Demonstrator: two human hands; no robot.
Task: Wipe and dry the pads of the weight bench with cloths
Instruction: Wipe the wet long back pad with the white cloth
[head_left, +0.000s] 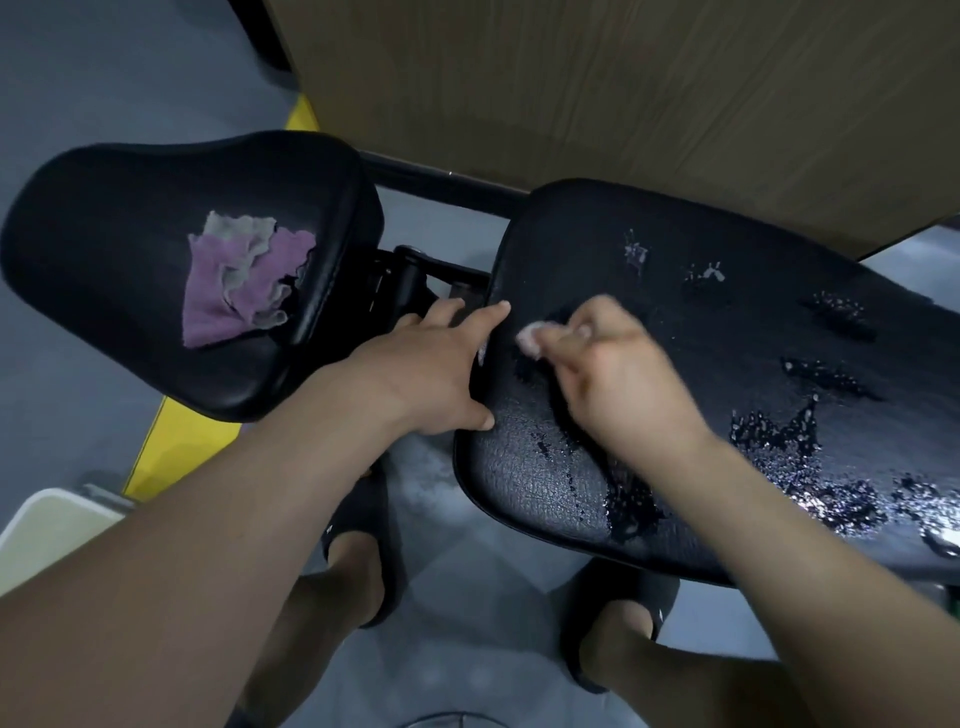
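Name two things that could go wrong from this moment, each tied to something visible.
1. Wet patches cover much of the long pad, and the pale wad pinched in the right hand looks small: it may smear water rather than lift it.
2. Water could run off the pad's near edge onto the floor by the slippers, a likely slip hazard.

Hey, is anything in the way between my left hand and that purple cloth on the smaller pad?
Nothing visible. The left hand rests on the wet pad's edge; the purple cloth lies uncovered on the smaller pad, across the open gap between the pads.
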